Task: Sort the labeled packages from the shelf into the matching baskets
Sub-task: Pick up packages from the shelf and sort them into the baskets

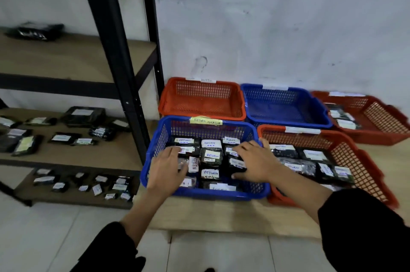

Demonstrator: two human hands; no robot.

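A blue basket [155,143] with a yellow "RETURN OVERDUE" tag [206,121] stands at the front and holds several black packages with white "RETURN" labels [210,156]. My left hand [167,166] lies flat with straight fingers on the packages at the basket's left side. My right hand [255,160] spreads over the packages at its right side, fingers straight, thumb low. Neither hand grips anything. More labeled black packages [64,138] lie on the shelf [88,156] to the left.
An orange basket [359,160] with packages sits right of the blue one. Behind are an orange basket [202,98], a blue basket [286,105] and another orange basket [381,121] holding a few packages. Black shelf posts [119,61] rise at left. All baskets rest on a low wooden board [221,214].
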